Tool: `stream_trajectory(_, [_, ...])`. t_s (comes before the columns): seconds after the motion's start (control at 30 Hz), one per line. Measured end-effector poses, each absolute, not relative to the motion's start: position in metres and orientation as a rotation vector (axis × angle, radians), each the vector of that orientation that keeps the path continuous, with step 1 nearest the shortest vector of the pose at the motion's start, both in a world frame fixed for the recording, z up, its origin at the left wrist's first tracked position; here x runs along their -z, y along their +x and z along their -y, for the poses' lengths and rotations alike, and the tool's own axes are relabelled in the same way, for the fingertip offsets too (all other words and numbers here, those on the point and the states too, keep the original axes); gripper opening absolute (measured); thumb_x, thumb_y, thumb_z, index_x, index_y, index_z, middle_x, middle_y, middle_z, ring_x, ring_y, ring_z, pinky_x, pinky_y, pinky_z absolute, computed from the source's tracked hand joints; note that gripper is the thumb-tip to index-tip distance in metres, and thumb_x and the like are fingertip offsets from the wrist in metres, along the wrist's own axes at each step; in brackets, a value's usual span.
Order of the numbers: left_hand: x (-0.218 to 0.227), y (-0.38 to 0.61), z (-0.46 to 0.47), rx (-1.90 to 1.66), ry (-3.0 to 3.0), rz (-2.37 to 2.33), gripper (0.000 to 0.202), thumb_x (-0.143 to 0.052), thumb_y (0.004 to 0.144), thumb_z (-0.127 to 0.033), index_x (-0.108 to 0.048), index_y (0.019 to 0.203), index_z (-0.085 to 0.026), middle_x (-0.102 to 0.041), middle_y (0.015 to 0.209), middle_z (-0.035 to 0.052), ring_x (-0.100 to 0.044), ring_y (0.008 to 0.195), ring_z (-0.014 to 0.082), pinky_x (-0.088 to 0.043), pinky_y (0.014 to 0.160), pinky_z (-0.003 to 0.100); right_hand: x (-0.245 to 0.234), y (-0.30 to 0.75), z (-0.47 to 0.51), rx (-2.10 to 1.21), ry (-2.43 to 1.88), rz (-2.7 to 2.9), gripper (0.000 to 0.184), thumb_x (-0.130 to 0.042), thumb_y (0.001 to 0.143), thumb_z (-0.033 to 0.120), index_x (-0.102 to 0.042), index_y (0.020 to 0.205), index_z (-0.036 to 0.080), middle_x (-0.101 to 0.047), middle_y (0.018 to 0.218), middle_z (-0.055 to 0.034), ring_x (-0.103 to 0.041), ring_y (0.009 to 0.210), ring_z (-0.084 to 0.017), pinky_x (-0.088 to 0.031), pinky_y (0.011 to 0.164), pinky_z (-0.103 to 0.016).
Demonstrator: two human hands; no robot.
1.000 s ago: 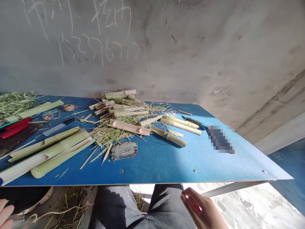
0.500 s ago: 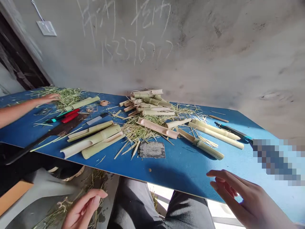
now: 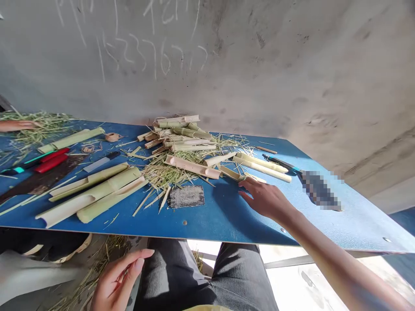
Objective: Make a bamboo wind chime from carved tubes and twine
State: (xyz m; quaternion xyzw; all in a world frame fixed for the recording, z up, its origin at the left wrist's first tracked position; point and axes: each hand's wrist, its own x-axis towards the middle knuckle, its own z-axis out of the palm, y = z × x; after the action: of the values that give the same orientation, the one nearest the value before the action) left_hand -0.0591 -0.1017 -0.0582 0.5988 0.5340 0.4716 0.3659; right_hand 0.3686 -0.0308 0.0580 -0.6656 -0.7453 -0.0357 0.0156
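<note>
Both hands have shifted since the earlier frame: my left hand [image 3: 119,280] sits low by my thigh [image 3: 175,276], half open and empty; my right hand [image 3: 267,199], spread and empty, now reaches over the desk [image 3: 227,220], fingertips just beside a split bamboo tube [image 3: 231,174], with a bamboo heap [image 3: 181,134] beyond.

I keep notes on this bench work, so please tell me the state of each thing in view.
Right hand: open, empty, reaching forward
Left hand: open, empty, below the blue table
Split bamboo piece: cut open, nearest the right hand
Green bamboo lengths: split lengthwise, side by side
Sandpaper sheet: flat
Co-worker's hand: resting far left
</note>
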Motion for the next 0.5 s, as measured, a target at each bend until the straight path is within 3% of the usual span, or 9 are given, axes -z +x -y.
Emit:
stream_trajectory(0.1, [0.035,-0.04,0.1,-1.317,1.395,-1.396,0.045,-0.06,0.096,-0.066,-0.075,0.087,-0.024,-0.068,0.072,0.0024,-0.06,0.063,0.0172,-0.054,0.059,0.025,-0.059,0.361,0.017,0.085,-2.021,2.351,0.033,-0.038,0.109,0.028,-0.068,0.106,0.016,-0.069,0.115,-0.0127,-0.068,0.088,-0.022,-0.038,0.063,-0.029])
stream_trajectory(0.17, [0.02,-0.026,0.095,-1.33,1.3,-1.295,0.046,-0.06,0.097,-0.064,-0.069,0.085,-0.021,-0.053,0.063,-0.0015,-0.048,0.058,0.013,-0.043,0.054,0.022,-0.06,0.356,0.021,0.055,-1.977,2.342,0.031,-0.037,0.109,0.028,-0.065,0.105,0.016,-0.069,0.113,-0.013,-0.067,0.089,-0.022,-0.04,0.065,-0.03])
stream_trajectory(0.27, [-0.002,-0.007,0.077,-1.34,1.188,-1.067,0.044,-0.067,0.094,-0.063,-0.067,0.088,-0.019,-0.04,0.059,-0.0055,-0.035,0.053,0.0097,-0.029,0.049,0.021,-0.061,0.338,0.039,-0.289,-1.727,2.121,0.03,-0.036,0.111,0.04,-0.056,0.107,0.019,-0.069,0.096,-0.0083,-0.065,0.082,-0.018,-0.046,0.069,-0.029])
stream_trajectory(0.37, [-0.033,0.007,0.055,-1.442,1.056,-0.791,0.038,-0.073,0.092,-0.057,-0.066,0.091,-0.019,-0.026,0.055,-0.0102,-0.02,0.049,0.0081,-0.024,0.047,0.02,-0.058,0.309,0.062,-0.622,-1.377,1.759,0.036,-0.039,0.11,0.056,-0.05,0.102,0.023,-0.054,0.071,0.0015,-0.047,0.058,-0.012,-0.04,0.056,-0.026])
stream_trajectory(0.43, [-0.06,0.009,0.042,-1.447,0.957,-0.659,0.028,-0.075,0.092,-0.045,-0.064,0.089,-0.019,-0.027,0.059,-0.0099,-0.018,0.049,0.0075,-0.024,0.046,0.018,-0.056,0.292,0.072,-0.575,-1.286,1.62,0.039,-0.048,0.106,0.061,-0.052,0.098,0.023,-0.046,0.068,0.0034,-0.036,0.055,-0.011,-0.031,0.05,-0.026])
stream_trajectory(0.5, [-0.086,0.006,0.031,-1.41,0.922,-0.59,0.02,-0.074,0.092,-0.032,-0.062,0.085,-0.018,-0.03,0.062,-0.0085,-0.023,0.049,0.007,-0.025,0.045,0.016,-0.056,0.284,0.078,-0.494,-1.251,1.494,0.04,-0.057,0.102,0.062,-0.055,0.095,0.023,-0.045,0.07,0.0027,-0.036,0.057,-0.011,-0.028,0.05,-0.026])
